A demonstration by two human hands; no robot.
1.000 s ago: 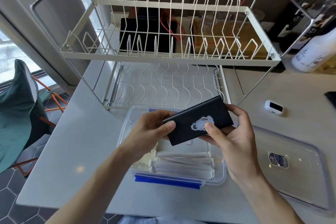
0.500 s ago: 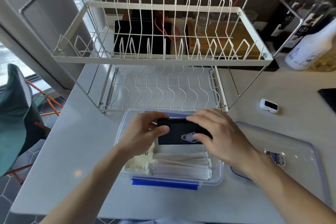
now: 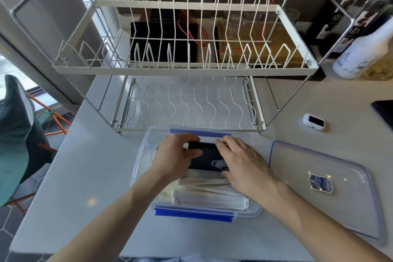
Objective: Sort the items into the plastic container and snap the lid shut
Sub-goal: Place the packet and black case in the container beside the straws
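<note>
A clear plastic container (image 3: 138,161) with blue latches sits on the white counter in front of me. Both hands are inside its far half, pressing a flat black box (image 3: 207,157) with a white emblem down into it. My left hand (image 3: 176,156) grips the box's left end. My right hand (image 3: 242,162) covers its right end, fingers over the top. Several white wrapped sticks (image 3: 208,195) lie in the near half of the container. The clear lid (image 3: 323,185) with a blue label lies flat to the right of the container.
A white two-tier wire dish rack (image 3: 187,68) stands right behind the container. A small white device (image 3: 313,121) lies on the counter at the right, a white bottle (image 3: 361,53) further back. A dark chair (image 3: 17,130) stands off the counter's left edge.
The black box went from held up and tilted above the container down into its far half. Both hands followed it down and the right hand now lies over it.
</note>
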